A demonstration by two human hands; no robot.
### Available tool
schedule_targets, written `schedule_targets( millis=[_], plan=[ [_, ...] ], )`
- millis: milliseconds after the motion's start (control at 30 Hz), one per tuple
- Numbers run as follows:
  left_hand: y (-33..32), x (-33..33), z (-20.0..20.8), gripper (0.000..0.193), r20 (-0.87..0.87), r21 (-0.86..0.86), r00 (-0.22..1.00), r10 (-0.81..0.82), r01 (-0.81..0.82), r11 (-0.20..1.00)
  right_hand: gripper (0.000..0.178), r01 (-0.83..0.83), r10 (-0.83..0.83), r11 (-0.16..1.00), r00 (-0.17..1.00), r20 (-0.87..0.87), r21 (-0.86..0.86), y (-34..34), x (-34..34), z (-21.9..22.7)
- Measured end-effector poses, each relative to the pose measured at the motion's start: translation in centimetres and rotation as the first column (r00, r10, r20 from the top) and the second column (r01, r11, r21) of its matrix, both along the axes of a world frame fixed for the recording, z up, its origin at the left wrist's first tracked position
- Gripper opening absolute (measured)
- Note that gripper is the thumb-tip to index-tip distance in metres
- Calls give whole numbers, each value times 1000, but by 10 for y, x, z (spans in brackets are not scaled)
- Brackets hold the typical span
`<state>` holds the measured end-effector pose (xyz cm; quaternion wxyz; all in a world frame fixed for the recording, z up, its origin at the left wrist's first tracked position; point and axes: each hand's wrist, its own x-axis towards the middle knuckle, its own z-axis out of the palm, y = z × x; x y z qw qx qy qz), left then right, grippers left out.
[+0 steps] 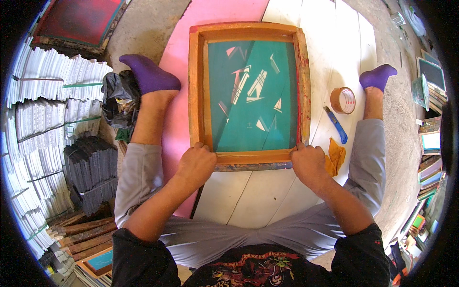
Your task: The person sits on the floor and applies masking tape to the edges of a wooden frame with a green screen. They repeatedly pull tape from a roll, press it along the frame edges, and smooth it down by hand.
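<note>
A wooden screen-printing frame point(249, 159) lies in front of me, its inner edges covered with brown tape. Its green mesh point(234, 124) carries pale, sharp-angled see-through shapes. My left hand point(197, 162) is closed over the frame's near left corner, and my right hand point(310, 161) grips the near right corner. Close to the right hand is a crumpled orange piece point(337, 157), perhaps cloth or tape. Beyond it lie a blue utility knife point(336, 125) and a roll of brown tape point(336, 101). The undersides of both hands' fingers are partly hidden.
The frame rests across a white plank surface point(224, 193) and a pink sheet point(174, 110), between my outstretched legs. Bundled white stacks point(43, 124), a dark bundle point(91, 167) and a black plastic bag point(119, 95) stand at left. More frames point(431, 143) lean at far right.
</note>
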<state>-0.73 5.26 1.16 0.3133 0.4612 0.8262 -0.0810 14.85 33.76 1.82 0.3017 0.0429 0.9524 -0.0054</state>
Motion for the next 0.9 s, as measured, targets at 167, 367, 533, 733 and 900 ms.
schedule_targets(
  millis=[167,367,533,733,900],
  plan=[
    [4,-3,9,12,3,-16,1000,0,0,1000,16,2,-2,1000,1000,4,-5,2,0,-3],
    [7,-6,10,12,41,-44,998,54,-53,998,16,-8,8,1000,1000,1,-29,3,-3,0],
    [9,-8,9,12,47,-57,997,56,-53,997,15,-11,12,1000,999,32,-28,3,-7,3],
    [11,-11,11,12,68,-63,997,46,-42,997,15,-5,7,1000,999,54,-31,3,-10,3],
    [10,-12,9,13,80,-57,996,51,-46,997,15,-10,12,999,997,74,-32,2,-13,6]
  ],
)
